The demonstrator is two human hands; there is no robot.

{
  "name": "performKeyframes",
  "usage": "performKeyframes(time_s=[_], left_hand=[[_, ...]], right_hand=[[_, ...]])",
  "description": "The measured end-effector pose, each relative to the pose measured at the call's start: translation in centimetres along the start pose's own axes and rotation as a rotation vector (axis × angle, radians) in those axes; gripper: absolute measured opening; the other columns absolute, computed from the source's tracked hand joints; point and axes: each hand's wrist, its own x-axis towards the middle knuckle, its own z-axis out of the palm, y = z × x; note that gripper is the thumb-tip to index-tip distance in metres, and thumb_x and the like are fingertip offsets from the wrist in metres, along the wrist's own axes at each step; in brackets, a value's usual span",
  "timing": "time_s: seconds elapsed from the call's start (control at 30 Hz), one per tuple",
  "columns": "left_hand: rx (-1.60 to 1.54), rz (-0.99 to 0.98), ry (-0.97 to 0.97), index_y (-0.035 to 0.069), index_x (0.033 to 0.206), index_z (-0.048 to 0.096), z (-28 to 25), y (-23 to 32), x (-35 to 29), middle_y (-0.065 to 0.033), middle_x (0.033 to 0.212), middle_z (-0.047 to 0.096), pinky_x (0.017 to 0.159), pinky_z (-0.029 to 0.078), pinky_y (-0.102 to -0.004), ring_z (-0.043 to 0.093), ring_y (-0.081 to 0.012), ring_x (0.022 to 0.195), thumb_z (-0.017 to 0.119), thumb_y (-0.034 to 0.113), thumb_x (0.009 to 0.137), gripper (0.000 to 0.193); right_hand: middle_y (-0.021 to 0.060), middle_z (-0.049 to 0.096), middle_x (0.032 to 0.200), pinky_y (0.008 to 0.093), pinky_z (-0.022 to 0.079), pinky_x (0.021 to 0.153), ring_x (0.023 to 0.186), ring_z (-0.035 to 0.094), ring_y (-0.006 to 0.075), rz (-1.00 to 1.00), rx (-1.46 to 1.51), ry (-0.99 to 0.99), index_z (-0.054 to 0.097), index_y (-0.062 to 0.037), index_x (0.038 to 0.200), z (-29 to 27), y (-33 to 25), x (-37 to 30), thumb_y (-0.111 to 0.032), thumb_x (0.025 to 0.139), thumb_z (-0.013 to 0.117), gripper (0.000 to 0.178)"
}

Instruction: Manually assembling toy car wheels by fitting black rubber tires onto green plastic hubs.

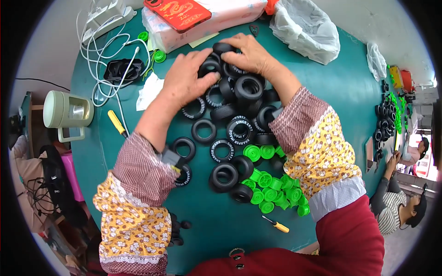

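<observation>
My left hand (185, 78) curls its thumb and fingers round the edge of a small black toy tyre (205, 65) at the far end of a heap. Beside it, my right hand (251, 54) closes its fingers on another black tyre (224, 47). Several ribbed tyres with white lettering spread from under both hands toward me, some stacked, such as the upright-lying tyre (241, 89). Nearer me, bright green toy wheel hubs (270, 194) form a pile right of the tyres. The hands hide part of the heap's far side.
A yellow-handled screwdriver (280, 227) lies near me, another yellow handle (116, 121) at left. White cables (99, 57), a pale green jug (60, 110), a tissue pack (225, 20) with a red phone case (179, 14), and a plastic-bag-lined bin (306, 34) ring the table. People (396, 207) sit at right.
</observation>
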Motion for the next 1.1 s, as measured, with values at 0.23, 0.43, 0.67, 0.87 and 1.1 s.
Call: performKeyframes(time_s=[0.23, 0.43, 0.67, 0.87, 1.1], left_hand=[[-0.068, -0.121, 0.021, 0.007, 0.114, 0.048, 0.2, 4.3, -5.6, -0.0173, 0.1, 0.055, 0.081, 0.037, -0.0388, 0.048, -0.0338, 0.089, 0.06, 0.032, 0.073, 0.049], [-0.119, -0.22, 0.115, 0.007, 0.11, 0.051, 0.9, 7.3, -10.3, -0.0133, 0.096, 0.058, 0.074, 0.04, -0.0386, 0.048, -0.0325, 0.084, 0.061, 0.034, 0.074, 0.047], [-0.207, -0.424, 0.094, 0.008, 0.113, 0.05, 0.5, 10.7, -13.9, -0.0157, 0.088, 0.055, 0.075, 0.041, -0.0337, 0.05, -0.0268, 0.082, 0.061, 0.031, 0.076, 0.046], [-0.303, -0.44, 0.149, 0.006, 0.111, 0.05, 1.2, 12.6, -16.4, -0.0142, 0.09, 0.057, 0.075, 0.041, -0.0351, 0.049, -0.0279, 0.084, 0.06, 0.022, 0.075, 0.041], [-0.397, -0.462, 0.1, 0.001, 0.114, 0.047, 1.3, 14.4, -18.5, -0.0129, 0.096, 0.056, 0.079, 0.042, -0.0288, 0.054, -0.0181, 0.088, 0.059, 0.02, 0.079, 0.042]], right_hand=[[0.0163, 0.054, 0.092, 0.0385, 0.041, 0.081, 0.087, 0.048, 0.0322, 0.049, 0.077, -0.031, 0.059, -0.0153, 0.104, 0.0, -4.2, -5.4, -0.027, 0.067, 0.059, 0.039], [0.0151, 0.053, 0.094, 0.0375, 0.041, 0.082, 0.088, 0.048, 0.0313, 0.106, 0.141, -0.09, 0.061, -0.0134, 0.1, 0.1, -7.4, -9.2, -0.024, 0.064, 0.057, 0.038], [0.0174, 0.053, 0.097, 0.0403, 0.042, 0.082, 0.092, 0.049, 0.0331, 0.111, 0.151, -0.111, 0.062, -0.0158, 0.101, -0.2, -9.3, -12.7, -0.028, 0.063, 0.055, 0.04], [0.0164, 0.053, 0.093, 0.0397, 0.042, 0.082, 0.092, 0.049, 0.0324, 0.156, 0.23, -0.205, 0.061, -0.0135, 0.102, -0.4, -11.4, -14.8, -0.021, 0.062, 0.056, 0.041], [0.0153, 0.052, 0.092, 0.0387, 0.042, 0.081, 0.091, 0.051, 0.0316, 0.169, 0.303, -0.256, 0.06, -0.0095, 0.1, -0.8, -12.4, -17.2, -0.018, 0.063, 0.055, 0.038]])
